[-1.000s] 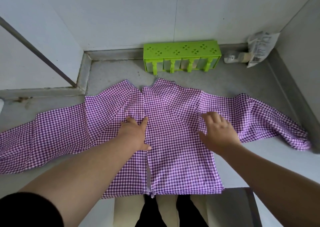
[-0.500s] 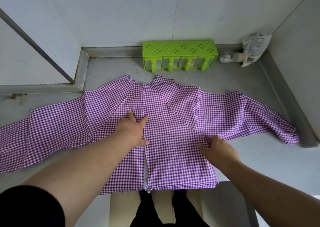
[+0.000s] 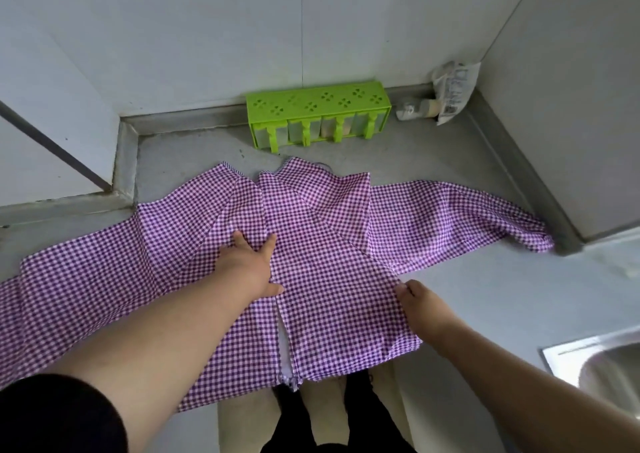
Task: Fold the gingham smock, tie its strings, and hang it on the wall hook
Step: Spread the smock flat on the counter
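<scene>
The purple gingham smock [image 3: 322,279] lies spread flat on the grey tabletop [image 3: 485,300], its hem hanging just over the near edge and its back opening running toward the person. One sleeve stretches to the left edge of the view; the other reaches right to the raised rim where the tabletop meets the side wall.

The left hand [image 3: 251,269] presses flat on the cloth just left of the opening, fingers straight and spread, its grip wide and holding nothing. The right hand [image 3: 420,305] sits at the smock's right side edge, fingers curled onto the fabric there; the grip appears to pinch that edge.

At the far edge, against the wall, stands a green rack [image 3: 317,116], with a plastic packet [image 3: 453,89] in the far right corner. A steel sink [image 3: 602,369] shows at the near right.
</scene>
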The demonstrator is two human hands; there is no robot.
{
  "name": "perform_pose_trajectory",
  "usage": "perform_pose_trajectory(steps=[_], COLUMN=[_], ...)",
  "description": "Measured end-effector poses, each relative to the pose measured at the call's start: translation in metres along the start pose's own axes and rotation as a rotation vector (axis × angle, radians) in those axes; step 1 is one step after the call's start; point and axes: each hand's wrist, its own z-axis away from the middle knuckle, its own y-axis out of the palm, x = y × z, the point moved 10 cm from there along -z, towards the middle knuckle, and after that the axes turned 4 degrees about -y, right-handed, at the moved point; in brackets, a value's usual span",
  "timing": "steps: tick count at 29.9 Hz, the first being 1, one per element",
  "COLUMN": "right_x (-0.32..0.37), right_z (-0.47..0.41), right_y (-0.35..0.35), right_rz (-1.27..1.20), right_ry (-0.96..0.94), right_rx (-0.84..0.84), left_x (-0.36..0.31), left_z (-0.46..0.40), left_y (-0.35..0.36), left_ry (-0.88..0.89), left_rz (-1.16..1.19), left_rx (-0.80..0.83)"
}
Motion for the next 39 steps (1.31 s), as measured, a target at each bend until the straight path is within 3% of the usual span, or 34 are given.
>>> perform_pose_trajectory(steps=[3, 6, 13, 19, 21, 23, 25, 26, 28, 29, 32, 35, 39], right_x=[-0.020, -0.022, -0.024, -0.038, -0.032, -0.024, 0.007, 0.027, 0.059, 0.069, 0.074, 0.063, 0.043], right_z=[0.003, 0.016, 0.024, 0.043, 0.049, 0.036, 0.017, 0.010, 0.006, 0.003, -0.029, -0.061, -0.084], right_y=[0.014, 0.033, 0.040, 0.060, 0.060, 0.041, 0.010, -0.009, -0.039, -0.042, -0.023, -0.018, -0.048], right_rz=[-0.200, -0.107, -0.412, -0.673, -0.526, -0.035, 0.472, 0.585, 0.583, 0.615, 0.755, 0.799, 0.834], right_ry=[0.106, 0.028, 0.043, 0.339, 0.342, 0.198, -0.033, -0.136, -0.317, -0.375, -0.414, -0.329, -0.204], right_rx=[0.155, 0.426, 0.444, 0.634, 0.666, 0.547, 0.270, 0.059, -0.286, -0.323, -0.118, 0.031, -0.003], left_x=[0.000, -0.001, -0.002, -0.004, -0.005, -0.005, -0.004, -0.004, -0.005, -0.005, -0.003, -0.002, -0.003], left_z=[-0.001, -0.002, -0.005, -0.005, -0.006, -0.005, -0.004, -0.003, -0.002, -0.002, -0.001, 0.001, 0.000], left_y=[0.001, 0.001, 0.002, 0.001, 0.001, 0.000, -0.002, -0.002, -0.003, -0.003, -0.003, -0.004, -0.003], left_ry=[-0.004, -0.006, -0.008, 0.002, 0.002, 0.002, 0.003, 0.005, 0.010, 0.012, 0.016, 0.034, 0.048], left_rz=[-0.001, -0.016, -0.028, -0.046, -0.051, -0.049, -0.034, -0.029, -0.028, -0.032, -0.038, -0.069, -0.078], left_rx=[-0.001, -0.004, 0.010, 0.001, 0.004, 0.005, 0.012, 0.015, 0.016, 0.016, 0.020, 0.016, 0.020])
